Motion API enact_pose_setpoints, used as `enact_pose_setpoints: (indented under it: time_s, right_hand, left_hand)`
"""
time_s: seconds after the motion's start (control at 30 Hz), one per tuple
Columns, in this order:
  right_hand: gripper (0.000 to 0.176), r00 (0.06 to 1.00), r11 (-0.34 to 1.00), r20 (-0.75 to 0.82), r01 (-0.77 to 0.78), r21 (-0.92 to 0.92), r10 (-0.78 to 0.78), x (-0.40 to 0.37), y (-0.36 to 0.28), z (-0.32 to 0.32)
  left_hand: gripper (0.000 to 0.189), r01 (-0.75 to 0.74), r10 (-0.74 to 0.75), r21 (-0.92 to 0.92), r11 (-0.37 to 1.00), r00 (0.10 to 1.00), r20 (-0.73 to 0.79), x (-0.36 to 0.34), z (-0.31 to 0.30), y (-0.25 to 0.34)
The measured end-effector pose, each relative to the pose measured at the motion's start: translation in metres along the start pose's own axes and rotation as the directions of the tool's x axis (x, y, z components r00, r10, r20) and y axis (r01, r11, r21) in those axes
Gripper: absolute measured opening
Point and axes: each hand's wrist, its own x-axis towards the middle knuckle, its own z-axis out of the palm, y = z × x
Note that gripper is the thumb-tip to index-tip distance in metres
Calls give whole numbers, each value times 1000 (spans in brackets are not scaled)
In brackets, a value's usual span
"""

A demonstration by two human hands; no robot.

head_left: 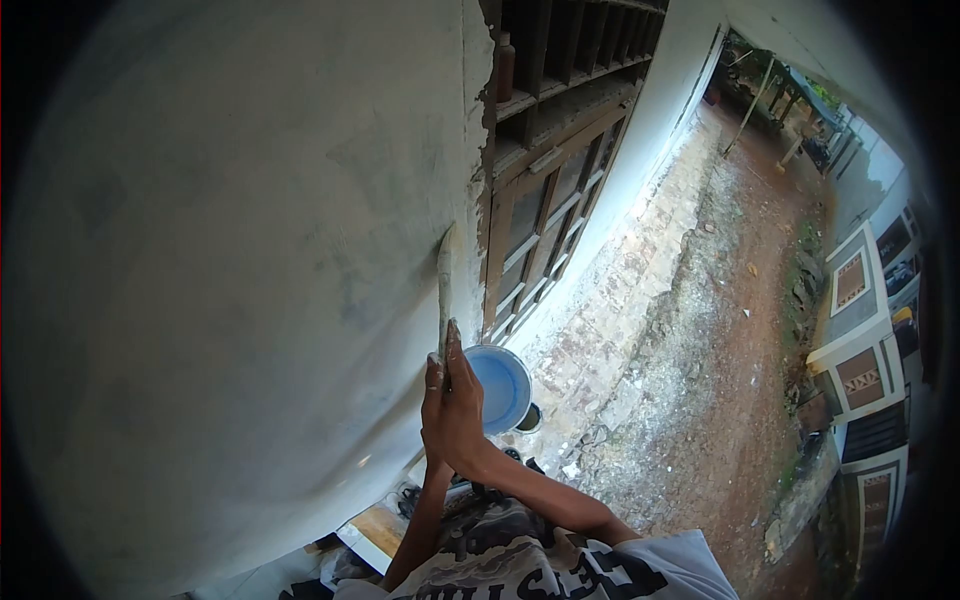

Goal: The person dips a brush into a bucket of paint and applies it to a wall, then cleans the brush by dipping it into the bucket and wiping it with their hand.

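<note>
Both my hands are closed on the handle of a flat scraper blade (444, 275) that stands upright with its edge against the pale plastered wall (250, 250), close to the wall's chipped corner. My left hand (433, 385) sits on the wall side of the handle. My right hand (463, 405) wraps over it from the outer side, the forearm reaching in from the lower right.
A blue bucket (502, 385) sits below, just behind my hands, beside a small dark pot (529, 418). A brown wooden window frame (545, 210) adjoins the wall corner, with a brown bottle (506, 65) on its ledge. Paved strip (620, 310) and dirt ground lie far beneath.
</note>
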Motion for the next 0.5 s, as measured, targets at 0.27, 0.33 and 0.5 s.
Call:
enact_pose_setpoints:
  time_s: [0.27, 0.33, 0.5]
  right_hand:
    - [53, 993, 990, -9, 119, -71, -120, -24, -1, -7]
    - [46, 998, 1000, -55, 5, -15, -6, -28, 2, -28]
    - [45, 982, 984, -75, -171, 58, 175, -24, 10, -61]
  left_hand:
    - [53, -238, 216, 124, 963, 963, 163, -3, -2, 16]
    - [52, -129, 122, 50, 990, 986, 114, 2, -5, 1]
    - [55, 263, -263, -120, 957, 965, 18, 3, -4, 1]
